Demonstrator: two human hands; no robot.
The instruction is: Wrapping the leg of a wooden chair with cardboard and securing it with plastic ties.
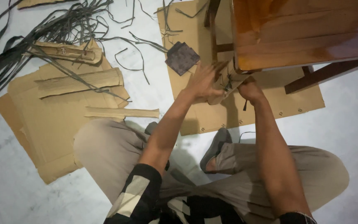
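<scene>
Head view: person sits cross-legged on a pale floor (344, 120), both arms stretched fwd to a glossy wooden furniture piece (303, 33) at the top right. Its corner hangs over a big cardboard sheet (270, 103) lying flat on the floor.

Left hand (201, 81): fingers spread, palm pressed flat on a cardboard wrap (228, 81) folded round the furniture's corner/leg; open, pressing, not gripping. Right hand (250, 89): just beside it, under the furniture edge, curled w/ fingers hidden, so can't tell whether it pinches the wrap or the dark strap bits near it. Wrap sits betw. the two hands, touching both.

A dark square pad (182, 58) lies on the sheet's upper left part, just beside the left hand, not touched. Far left of floor: a tangle of dark straps (42, 29), corrugated cardboard strips (79, 81) and another flat cardboard sheet (42, 124), all well apart from the hands.

Step in hand, by my read: holding the wrap snug against the corner. Next move prob. needs one hand kept pressing so the fold doesn't spring open, other hand free to pull a strap round it; the straps lie a long reach to the left.
</scene>
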